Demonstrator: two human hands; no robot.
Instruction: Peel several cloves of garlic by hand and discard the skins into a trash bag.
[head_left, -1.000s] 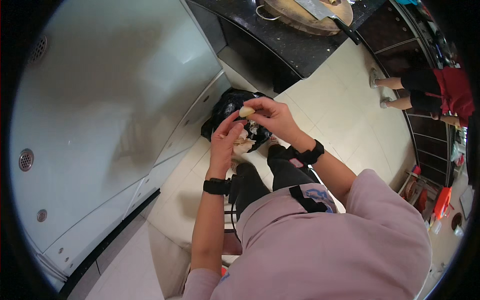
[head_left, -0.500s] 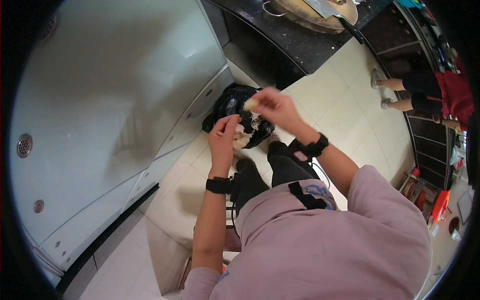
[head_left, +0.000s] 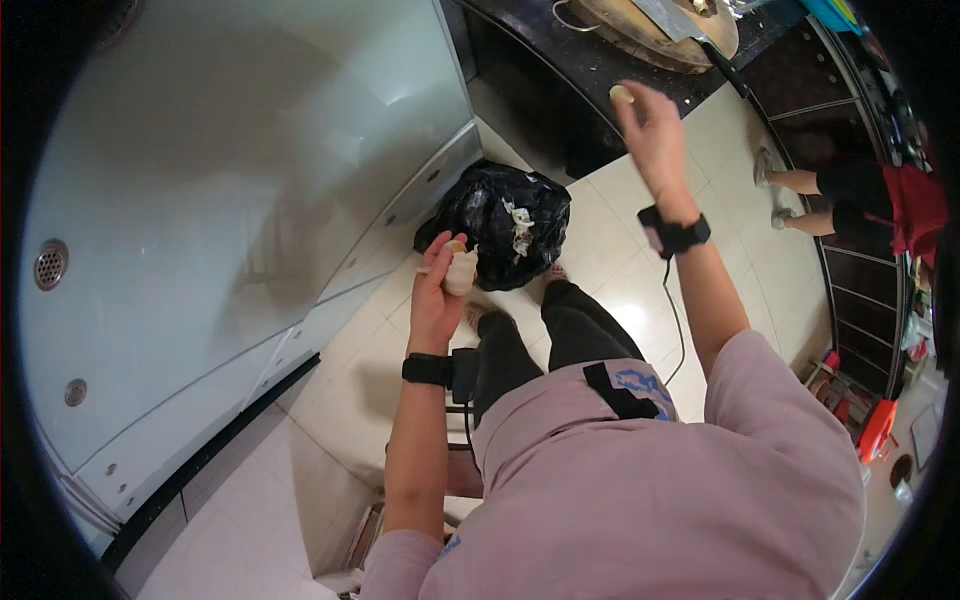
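A pale, papery garlic bulb (head_left: 461, 272) is grasped in the curled fingers of the left hand (head_left: 434, 300), which is held near the left edge of a black plastic bag (head_left: 487, 205). A small pale clove (head_left: 621, 94) is pinched at the fingertips of the right hand (head_left: 657, 142), which is raised to the right and seen against the front edge of a dark countertop (head_left: 563, 65); whether the countertop is touched cannot be made out. Whitish peel scraps (head_left: 521, 232) are gathered in the bag, which is set on the tiled floor (head_left: 612, 232) beyond the feet. On the countertop, a round wooden chopping board (head_left: 648, 46) is topped by a black-handled cleaver (head_left: 680, 22). At far right, a person in red (head_left: 918, 212) is partly shown.
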